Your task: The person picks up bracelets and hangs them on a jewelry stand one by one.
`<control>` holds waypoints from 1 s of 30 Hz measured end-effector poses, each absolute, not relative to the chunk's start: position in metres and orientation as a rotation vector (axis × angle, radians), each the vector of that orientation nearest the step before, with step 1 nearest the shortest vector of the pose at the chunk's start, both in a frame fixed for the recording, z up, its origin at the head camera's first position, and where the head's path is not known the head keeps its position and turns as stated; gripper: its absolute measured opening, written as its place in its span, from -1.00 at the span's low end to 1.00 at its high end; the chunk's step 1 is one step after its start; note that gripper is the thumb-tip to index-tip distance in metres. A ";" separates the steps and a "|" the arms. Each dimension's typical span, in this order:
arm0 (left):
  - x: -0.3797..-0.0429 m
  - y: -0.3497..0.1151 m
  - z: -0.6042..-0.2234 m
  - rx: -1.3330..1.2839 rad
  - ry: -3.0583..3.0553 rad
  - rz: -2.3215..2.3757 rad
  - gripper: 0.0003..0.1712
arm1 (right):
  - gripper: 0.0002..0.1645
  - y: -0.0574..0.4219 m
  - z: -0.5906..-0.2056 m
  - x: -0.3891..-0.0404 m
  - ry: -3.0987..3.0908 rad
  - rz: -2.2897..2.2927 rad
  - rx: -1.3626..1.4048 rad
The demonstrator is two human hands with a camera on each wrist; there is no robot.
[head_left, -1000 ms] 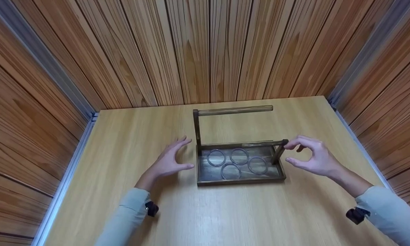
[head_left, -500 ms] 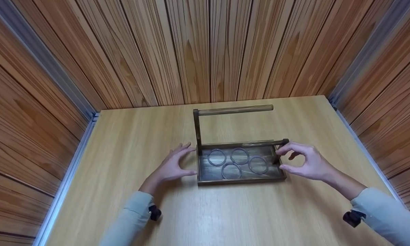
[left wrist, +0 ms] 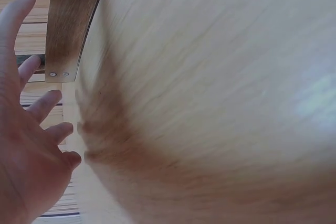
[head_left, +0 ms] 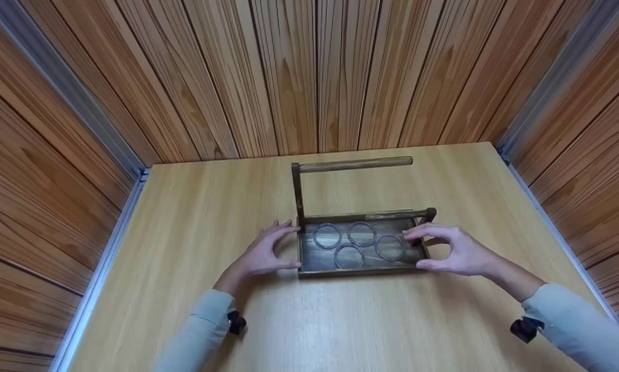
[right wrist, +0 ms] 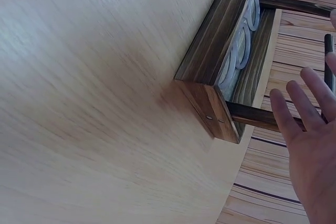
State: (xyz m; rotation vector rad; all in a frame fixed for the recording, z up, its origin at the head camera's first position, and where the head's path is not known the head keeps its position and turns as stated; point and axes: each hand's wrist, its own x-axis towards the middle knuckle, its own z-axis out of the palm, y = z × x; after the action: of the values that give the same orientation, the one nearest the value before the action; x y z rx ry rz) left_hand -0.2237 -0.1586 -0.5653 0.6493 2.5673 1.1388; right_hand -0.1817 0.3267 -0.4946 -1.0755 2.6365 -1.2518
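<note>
A dark wooden tray (head_left: 361, 272) stands on the table, with several rings (right wrist: 247, 45) lying flat on its floor. An upright post (head_left: 298, 196) at its left end carries a long bar (head_left: 355, 165) with a free right end. At the right end is a shorter post (right wrist: 257, 116), partly covered in the head view. My left hand (head_left: 263, 253) is at the tray's left end, thumb and fingers spread; whether they touch it, I cannot tell. My right hand (head_left: 456, 250) reaches over the right end, fingers loosely bent and apart, holding nothing; contact is unclear.
The light wooden table (head_left: 340, 320) extends in front of the tray and to both sides. Plank walls (head_left: 299, 77) close off the back and sides, with metal rails (head_left: 102, 279) along the side edges. Each sleeve bears a small dark camera (head_left: 526, 329).
My left hand has moved right, up to the tray's left end. From the top of the right post, my right hand has come down and left over the right end. The tray stays put.
</note>
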 end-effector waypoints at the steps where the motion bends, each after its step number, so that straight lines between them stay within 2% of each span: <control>1: -0.223 -0.159 -0.566 0.650 2.565 1.137 0.04 | -0.33 0.326 -0.495 -0.182 2.629 -1.247 -1.070; 30: -0.223 -0.157 -0.570 0.589 2.566 1.113 0.11 | -0.21 0.300 -0.516 -0.200 2.478 -1.381 -1.059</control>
State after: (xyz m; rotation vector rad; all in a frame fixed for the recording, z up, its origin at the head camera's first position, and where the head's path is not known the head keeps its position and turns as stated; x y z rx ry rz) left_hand -0.2229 -0.1575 -0.5695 0.5886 2.5659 1.1129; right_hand -0.1998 0.2996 -0.5164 -1.0593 2.4778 -1.3806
